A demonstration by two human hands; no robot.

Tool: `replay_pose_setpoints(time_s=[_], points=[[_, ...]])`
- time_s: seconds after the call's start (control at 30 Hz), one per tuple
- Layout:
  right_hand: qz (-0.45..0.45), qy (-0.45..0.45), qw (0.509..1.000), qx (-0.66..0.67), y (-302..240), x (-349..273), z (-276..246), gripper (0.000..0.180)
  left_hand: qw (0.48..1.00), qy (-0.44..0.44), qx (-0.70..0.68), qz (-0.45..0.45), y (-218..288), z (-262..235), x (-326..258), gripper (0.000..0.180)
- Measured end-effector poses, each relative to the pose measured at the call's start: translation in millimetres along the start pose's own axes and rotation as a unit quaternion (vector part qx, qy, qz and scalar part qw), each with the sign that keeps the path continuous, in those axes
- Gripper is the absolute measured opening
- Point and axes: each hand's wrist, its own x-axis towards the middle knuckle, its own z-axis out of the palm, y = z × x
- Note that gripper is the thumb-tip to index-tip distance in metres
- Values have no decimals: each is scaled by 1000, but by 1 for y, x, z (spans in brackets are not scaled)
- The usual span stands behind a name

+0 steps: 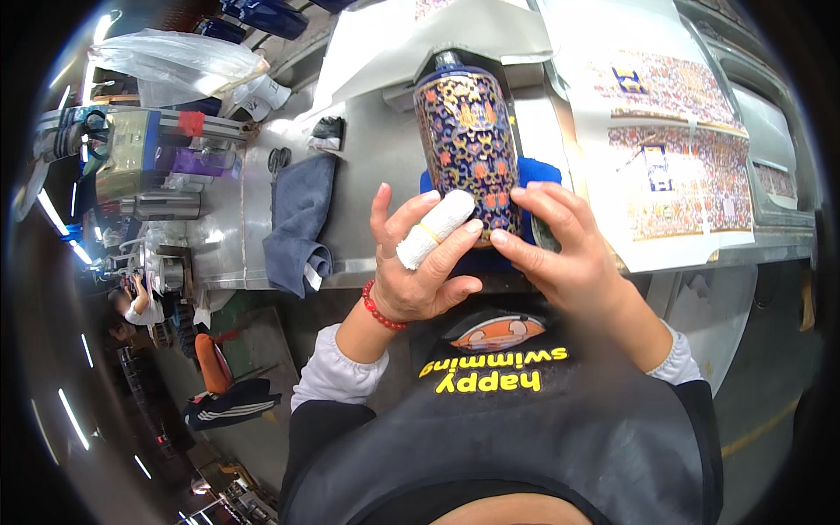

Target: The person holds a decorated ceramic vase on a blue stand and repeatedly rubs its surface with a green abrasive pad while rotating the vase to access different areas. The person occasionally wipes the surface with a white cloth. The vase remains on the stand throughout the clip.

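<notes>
A dark blue bottle (472, 131) with a colourful floral pattern lies on its back, its neck pointing away from me, on a blue support (541, 171). My left hand (420, 262) is at its near left end, fingers stretched apart. One of its fingers wears a white cloth wrap (436, 231) held by a yellow band, and that wrapped tip rests against the pattern. My right hand (564, 241) reaches to the near right edge of the bottle. Its thumb and forefinger are spread and touch the surface near the base. The undersides of both hands are hidden.
Printed floral sheets (678, 166) lie on the right of the metal table (245, 201). On the left are a grey-blue cloth (302, 214), scissors (278, 160), a clear plastic bag (166, 66) and a steel cylinder (166, 206). White paper (367, 52) covers the far side.
</notes>
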Motion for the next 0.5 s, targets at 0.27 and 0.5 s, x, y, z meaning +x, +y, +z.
replay_pose_setpoints(time_s=[0.27, 0.5], points=[[9, -20, 1000, 9, -1, 3, -3, 44, 999, -18, 34, -18, -23, -1, 31, 70], [13, -27, 999, 26, -2, 5, -5, 44, 998, -21, 57, -21, -48, 3, 70, 75]])
